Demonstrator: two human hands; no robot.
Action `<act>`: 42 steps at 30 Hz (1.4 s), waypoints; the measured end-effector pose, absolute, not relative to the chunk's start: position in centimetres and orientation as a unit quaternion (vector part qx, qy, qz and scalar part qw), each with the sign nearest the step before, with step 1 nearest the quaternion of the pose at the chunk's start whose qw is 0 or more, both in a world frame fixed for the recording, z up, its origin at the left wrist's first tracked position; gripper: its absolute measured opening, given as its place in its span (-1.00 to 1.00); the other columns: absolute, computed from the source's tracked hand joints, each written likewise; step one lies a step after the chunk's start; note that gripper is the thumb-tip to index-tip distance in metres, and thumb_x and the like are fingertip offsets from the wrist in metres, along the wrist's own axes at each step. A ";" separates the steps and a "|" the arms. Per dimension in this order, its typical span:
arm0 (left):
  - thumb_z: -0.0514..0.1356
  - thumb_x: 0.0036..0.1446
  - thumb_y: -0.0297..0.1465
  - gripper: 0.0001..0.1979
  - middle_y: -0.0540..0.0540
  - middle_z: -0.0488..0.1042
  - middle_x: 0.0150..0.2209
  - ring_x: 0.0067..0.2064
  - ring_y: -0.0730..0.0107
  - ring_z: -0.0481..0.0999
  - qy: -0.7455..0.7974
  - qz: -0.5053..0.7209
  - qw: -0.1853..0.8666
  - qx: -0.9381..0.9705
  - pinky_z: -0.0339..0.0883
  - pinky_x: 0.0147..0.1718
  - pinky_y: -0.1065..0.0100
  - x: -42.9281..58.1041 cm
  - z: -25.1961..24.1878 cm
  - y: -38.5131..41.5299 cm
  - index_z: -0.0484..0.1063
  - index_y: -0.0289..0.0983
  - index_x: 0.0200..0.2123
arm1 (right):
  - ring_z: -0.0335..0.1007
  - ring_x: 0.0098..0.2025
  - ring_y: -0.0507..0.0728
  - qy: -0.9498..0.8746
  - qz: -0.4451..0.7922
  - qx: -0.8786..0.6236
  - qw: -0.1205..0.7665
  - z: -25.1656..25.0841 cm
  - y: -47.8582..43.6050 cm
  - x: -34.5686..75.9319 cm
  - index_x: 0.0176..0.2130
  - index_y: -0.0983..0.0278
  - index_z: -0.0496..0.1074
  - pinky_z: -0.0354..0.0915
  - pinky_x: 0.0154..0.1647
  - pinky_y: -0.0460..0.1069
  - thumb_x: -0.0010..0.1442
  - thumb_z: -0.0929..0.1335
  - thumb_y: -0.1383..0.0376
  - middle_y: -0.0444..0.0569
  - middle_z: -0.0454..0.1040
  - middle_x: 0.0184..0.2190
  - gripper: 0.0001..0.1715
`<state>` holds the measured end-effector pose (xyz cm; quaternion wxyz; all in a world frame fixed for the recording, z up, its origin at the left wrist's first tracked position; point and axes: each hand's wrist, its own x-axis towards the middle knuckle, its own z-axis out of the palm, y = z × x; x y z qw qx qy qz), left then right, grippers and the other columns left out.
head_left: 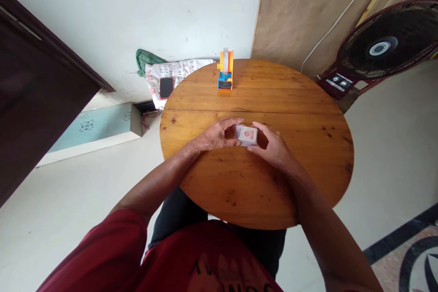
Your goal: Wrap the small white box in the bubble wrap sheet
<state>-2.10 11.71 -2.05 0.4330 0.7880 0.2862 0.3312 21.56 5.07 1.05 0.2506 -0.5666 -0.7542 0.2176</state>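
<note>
A small pale box with red print (247, 135), perhaps a pack of cards, rests near the middle of a round wooden table (308, 114). My left hand (216, 136) grips its left end with curled fingers. My right hand (272, 145) holds its right end, thumb and fingers closed around it. Both forearms reach in from the near edge of the table. An orange and blue plastic device (225, 73) with a white strip stands upright at the far edge of the table.
A printed white bag (178, 73) with a dark phone (166, 87) on it and a green bundle (145, 58) lie on the floor behind the table. A floor fan (383, 45) stands at the right. A dark door (37, 91) is at the left.
</note>
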 end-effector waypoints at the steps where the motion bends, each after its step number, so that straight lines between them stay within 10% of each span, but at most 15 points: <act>1: 0.45 0.00 -0.22 -0.30 -0.22 0.47 0.04 -0.01 0.22 0.52 0.283 0.336 0.426 0.791 0.42 0.03 0.17 -2.2 -1.8 11.7 0.42 -0.25 0.21 | 0.38 0.24 0.43 -0.755 0.221 -0.565 0.249 1.2 5.0 21.6 0.30 0.13 0.28 0.26 0.24 0.38 0.07 0.45 0.18 0.12 0.44 0.25 -0.17; 11: 0.38 0.14 -0.21 -0.66 -0.24 0.55 -0.03 0.04 0.18 0.52 0.217 0.385 0.377 0.814 0.41 0.08 0.10 -2.2 -1.8 12.0 0.62 -0.21 -0.04 | 0.46 0.16 0.40 -0.755 0.179 -0.564 0.283 0.5 5.3 21.6 0.14 0.15 0.45 0.29 0.20 0.36 0.15 0.42 0.15 0.12 0.55 0.12 -0.45; 23: 0.45 0.02 -0.17 -0.52 -0.18 0.47 0.05 0.11 0.18 0.47 0.252 0.403 0.436 0.764 0.37 0.14 0.13 -2.2 -1.8 12.1 0.58 -0.17 0.02 | 0.31 0.31 0.38 -0.760 0.206 -0.543 0.290 1.7 4.6 21.6 0.28 0.13 0.29 0.22 0.29 0.36 0.13 0.42 0.13 0.11 0.38 0.29 -0.25; 32: 0.46 0.01 -0.20 -0.47 -0.24 0.39 0.22 0.20 0.10 0.46 0.253 0.362 0.491 0.751 0.39 0.13 0.08 -2.1 -1.8 11.9 0.55 -0.17 0.07 | 0.35 0.28 0.36 -0.778 0.160 -0.517 0.318 1.7 4.6 21.6 0.15 0.15 0.40 0.22 0.28 0.34 0.16 0.42 0.16 0.14 0.44 0.22 -0.44; 42: 0.47 0.02 -0.16 -0.53 -0.19 0.56 -0.02 0.01 0.25 0.56 0.222 0.370 0.567 0.702 0.42 0.05 0.19 -1.6 -2.4 11.8 0.59 -0.24 -0.04 | 0.47 0.14 0.36 -0.791 0.134 -0.509 0.312 0.9 5.1 21.1 0.03 0.11 0.48 0.26 0.20 0.33 0.17 0.39 0.20 0.07 0.58 0.07 -0.60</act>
